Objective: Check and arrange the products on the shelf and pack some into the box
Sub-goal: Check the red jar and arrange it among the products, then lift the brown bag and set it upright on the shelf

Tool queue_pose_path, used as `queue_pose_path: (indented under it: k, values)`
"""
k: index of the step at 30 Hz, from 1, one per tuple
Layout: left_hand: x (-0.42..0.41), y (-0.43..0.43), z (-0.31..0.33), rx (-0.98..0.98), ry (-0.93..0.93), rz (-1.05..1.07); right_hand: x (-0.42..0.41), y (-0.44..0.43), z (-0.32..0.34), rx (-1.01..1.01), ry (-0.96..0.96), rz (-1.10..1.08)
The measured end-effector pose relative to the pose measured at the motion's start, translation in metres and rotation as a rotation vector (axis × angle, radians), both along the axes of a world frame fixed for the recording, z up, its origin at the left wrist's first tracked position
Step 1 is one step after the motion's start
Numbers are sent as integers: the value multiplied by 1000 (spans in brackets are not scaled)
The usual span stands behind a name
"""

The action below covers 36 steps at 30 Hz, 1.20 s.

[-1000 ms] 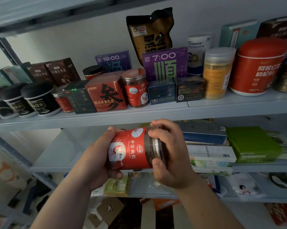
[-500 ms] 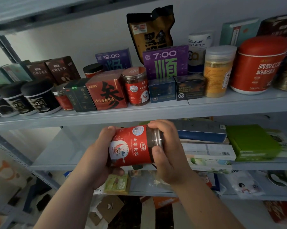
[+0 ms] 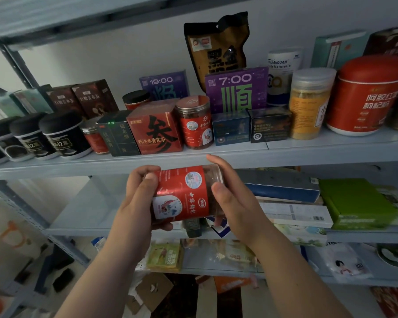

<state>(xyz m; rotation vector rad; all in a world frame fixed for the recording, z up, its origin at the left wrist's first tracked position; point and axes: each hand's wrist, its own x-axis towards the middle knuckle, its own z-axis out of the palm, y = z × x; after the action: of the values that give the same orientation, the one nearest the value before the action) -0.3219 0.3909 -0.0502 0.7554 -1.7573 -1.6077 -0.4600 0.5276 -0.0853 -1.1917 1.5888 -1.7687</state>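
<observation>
Jar [image 3: 184,196]: sideways between both hands.
Left hand [image 3: 134,203]: fingers curled round left end, thumb on label.
Right hand [image 3: 232,198]: thumb, fingers clamped on clear right end.

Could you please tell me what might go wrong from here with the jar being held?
The red-labelled jar lies sideways in the air between the left hand and the right hand; a slip could drop it. The upper shelf is crowded: placing it beside the matching jar might knock the red box or the blue box, both near the front edge.
</observation>
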Motion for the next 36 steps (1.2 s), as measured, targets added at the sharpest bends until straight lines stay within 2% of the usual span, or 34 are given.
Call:
queue_pose_path:
  k: [3,8,15,18,20,22,24,26,29,32,36]
  values:
    - [-2,-2,0,63,26,5,0,-5,5,37,53,-29]
    - [-2,-6,-1,-13,53,22,2,-18,8,19,31,-74]
    - [-3,-21,6,-40,217,84,-11,-32,47,61,-31,90]
    - [-7,-36,27,-187,274,96,-20,-41,69,45,3,144]
    - [-12,-53,43,-231,300,82,-22,-51,82,1,166,68]
    - [-15,-75,54,-230,297,29,-27,-63,94,-55,427,-70]
    - [-18,-101,60,-357,230,11,-36,-78,107,-112,721,-228]
    - [-23,-125,65,-572,92,33,-49,-94,122,-130,957,-347]
    - [-30,-154,75,-863,-203,80,-71,-121,146,-47,1226,-442]
    - [-40,-180,85,-1052,-431,54,-93,-151,165,142,1358,-460]
    - [-60,-216,89,-1147,-533,1,-119,-195,186,386,1372,-440]
